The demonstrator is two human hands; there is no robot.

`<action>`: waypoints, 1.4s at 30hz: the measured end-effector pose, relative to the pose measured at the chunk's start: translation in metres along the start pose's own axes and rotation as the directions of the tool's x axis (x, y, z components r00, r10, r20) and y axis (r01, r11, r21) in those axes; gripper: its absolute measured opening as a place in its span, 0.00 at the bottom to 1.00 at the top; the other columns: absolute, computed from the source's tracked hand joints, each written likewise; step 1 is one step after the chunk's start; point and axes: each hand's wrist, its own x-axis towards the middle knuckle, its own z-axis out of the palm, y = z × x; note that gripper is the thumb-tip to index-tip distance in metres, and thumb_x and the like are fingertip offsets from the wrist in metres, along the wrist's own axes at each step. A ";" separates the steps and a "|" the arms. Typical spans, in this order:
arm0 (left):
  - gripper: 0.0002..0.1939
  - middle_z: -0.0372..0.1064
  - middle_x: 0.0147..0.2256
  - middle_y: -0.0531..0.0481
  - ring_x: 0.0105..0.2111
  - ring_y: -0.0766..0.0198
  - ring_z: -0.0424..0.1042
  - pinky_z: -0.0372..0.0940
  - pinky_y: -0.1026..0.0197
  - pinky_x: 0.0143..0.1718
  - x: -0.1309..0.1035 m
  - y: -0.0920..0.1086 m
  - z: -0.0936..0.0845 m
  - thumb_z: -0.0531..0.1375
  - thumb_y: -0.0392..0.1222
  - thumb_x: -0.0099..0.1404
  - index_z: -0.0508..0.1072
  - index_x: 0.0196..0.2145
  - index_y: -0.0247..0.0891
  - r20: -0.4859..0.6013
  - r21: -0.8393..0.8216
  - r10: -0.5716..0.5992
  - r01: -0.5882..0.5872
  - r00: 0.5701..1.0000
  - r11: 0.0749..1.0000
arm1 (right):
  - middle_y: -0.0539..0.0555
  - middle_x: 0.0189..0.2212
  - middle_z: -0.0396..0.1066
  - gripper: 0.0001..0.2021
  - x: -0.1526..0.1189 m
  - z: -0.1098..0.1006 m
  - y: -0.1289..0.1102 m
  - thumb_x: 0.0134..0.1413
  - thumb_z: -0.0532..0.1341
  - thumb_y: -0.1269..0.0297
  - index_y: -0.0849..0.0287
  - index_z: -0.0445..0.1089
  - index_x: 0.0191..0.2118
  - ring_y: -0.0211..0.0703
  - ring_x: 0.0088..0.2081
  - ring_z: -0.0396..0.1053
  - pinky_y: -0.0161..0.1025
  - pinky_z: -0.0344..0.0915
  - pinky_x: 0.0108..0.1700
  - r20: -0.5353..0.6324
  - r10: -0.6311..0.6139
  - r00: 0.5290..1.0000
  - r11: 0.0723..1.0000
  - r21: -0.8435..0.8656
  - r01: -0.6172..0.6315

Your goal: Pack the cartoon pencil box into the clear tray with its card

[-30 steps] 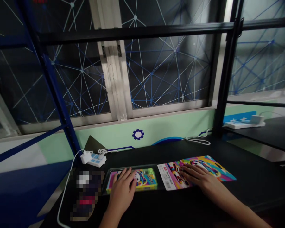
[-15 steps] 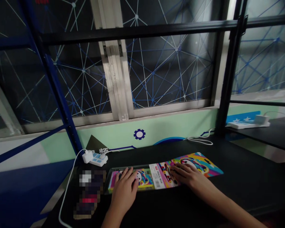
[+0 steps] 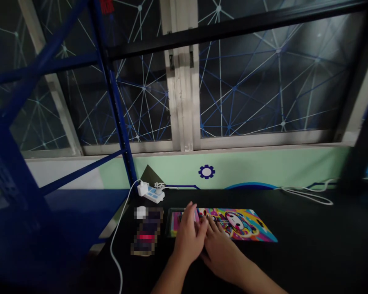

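A colourful cartoon pencil box [image 3: 173,225] lies on the black table in front of me. Its dark-edged tray part is to the left, and a bright printed panel [image 3: 248,224] with a white-faced character extends to the right. My left hand [image 3: 190,237] rests on the middle of the box, fingers stretched and close together, thumb apart. Right beside it, my right hand [image 3: 222,247] lies over the near edge of the printed panel with its fingers extended. The two hands meet and cover the joint between tray and panel, so the label there is mostly hidden.
A blurred-out phone-like object [image 3: 149,234] lies left of the box. Behind it is a white power strip [image 3: 153,193] with a plug and a white cable [image 3: 113,241] running down the left side. Another white cable [image 3: 309,196] lies at the back right. Blue metal posts [image 3: 115,110] stand at left.
My view has turned left and the scene has shifted right. My left hand has slid rightward along the box, and my right hand has come leftward off the cartoon, so both now touch.
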 end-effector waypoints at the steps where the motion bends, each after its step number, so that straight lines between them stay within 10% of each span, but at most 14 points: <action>1: 0.26 0.59 0.68 0.39 0.68 0.59 0.58 0.58 0.54 0.68 0.001 -0.001 -0.001 0.52 0.47 0.74 0.61 0.65 0.35 -0.034 -0.025 -0.004 0.003 0.999 1.000 | 0.73 0.70 0.50 0.41 0.007 0.003 -0.007 0.54 0.62 0.65 0.63 0.52 0.72 0.79 0.69 0.49 0.74 0.54 0.64 -0.008 -0.001 1.000 1.000 0.024 0.001; 7: 0.21 0.61 0.65 0.37 0.67 0.56 0.60 0.59 0.49 0.67 -0.009 -0.014 -0.021 0.48 0.46 0.75 0.62 0.61 0.37 -0.254 -0.094 -0.034 0.011 0.967 0.995 | 0.62 0.74 0.45 0.36 0.001 0.016 0.017 0.66 0.55 0.48 0.50 0.45 0.74 0.64 0.73 0.43 0.73 0.47 0.67 -0.211 0.091 0.973 0.990 0.127 -0.065; 11: 0.24 0.54 0.69 0.37 0.70 0.52 0.53 0.54 0.45 0.70 -0.040 -0.025 -0.030 0.47 0.48 0.76 0.56 0.65 0.39 -0.359 -0.105 -0.158 0.129 0.920 0.986 | 0.69 0.68 0.59 0.37 -0.044 0.028 0.098 0.61 0.50 0.37 0.59 0.62 0.66 0.73 0.68 0.55 0.79 0.54 0.61 -0.410 0.525 0.746 0.851 0.249 -0.462; 15: 0.31 0.40 0.73 0.39 0.73 0.51 0.43 0.48 0.43 0.72 -0.061 -0.029 -0.031 0.47 0.53 0.75 0.46 0.70 0.40 -0.278 -0.190 -0.328 0.283 0.903 0.940 | 0.66 0.56 0.75 0.37 -0.080 0.031 0.154 0.56 0.52 0.36 0.60 0.70 0.59 0.65 0.56 0.74 0.59 0.71 0.56 -0.174 0.696 0.697 0.671 0.505 -0.544; 25: 0.29 0.56 0.69 0.38 0.68 0.53 0.59 0.59 0.52 0.67 -0.065 -0.034 -0.029 0.54 0.57 0.73 0.55 0.65 0.43 -0.136 -0.664 -0.349 0.177 0.927 0.727 | 0.62 0.48 0.80 0.36 -0.078 0.016 0.110 0.53 0.54 0.36 0.58 0.72 0.58 0.62 0.47 0.79 0.50 0.75 0.49 -0.126 0.695 0.708 0.643 0.549 -0.533; 31: 0.34 0.53 0.70 0.39 0.71 0.51 0.52 0.45 0.47 0.72 -0.064 -0.034 -0.030 0.58 0.64 0.68 0.60 0.64 0.43 -0.216 -0.702 -0.479 0.205 0.851 0.682 | 0.59 0.52 0.79 0.33 -0.085 0.020 0.112 0.54 0.55 0.36 0.55 0.72 0.56 0.60 0.51 0.77 0.48 0.74 0.52 -0.207 0.719 0.663 0.631 0.594 -0.499; 42: 0.37 0.63 0.65 0.36 0.64 0.51 0.66 0.61 0.49 0.64 -0.056 -0.053 -0.021 0.57 0.63 0.68 0.50 0.68 0.48 -0.022 -0.877 -0.619 0.282 0.785 0.389 | 0.60 0.52 0.79 0.32 -0.084 0.020 0.113 0.52 0.58 0.37 0.55 0.75 0.54 0.60 0.51 0.78 0.52 0.72 0.55 -0.188 0.724 0.664 0.608 0.628 -0.486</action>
